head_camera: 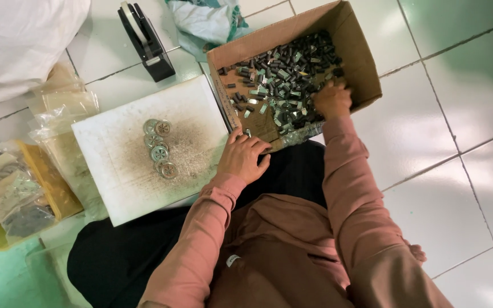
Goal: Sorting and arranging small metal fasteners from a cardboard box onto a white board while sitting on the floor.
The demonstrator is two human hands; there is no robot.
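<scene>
The right hand (332, 100) is sunk among the small dark and silvery parts (283, 74) in the open cardboard box (360, 63) that lies on the tiled floor (463, 114). Its grip is curled closed over the heap near the box's near edge; whether a part is actually pinched cannot be told, since the fingers are buried. The left hand (242, 157) is laid flat, fingers spread and holding nothing, at the near right corner of the white board (121, 171), touching the box's left wall. A short row of round metal discs (160, 148) is laid near the board's middle, amid dark dust. A black tape dispenser (145, 40) stands beyond the board's far edge, and a yellow tray (58, 194) of bagged parts is set off its left edge.

Judged from this, loose parts could be spilled over the low near wall if a handful is dragged out carelessly, and the discs could be scattered if the board is nudged.
</scene>
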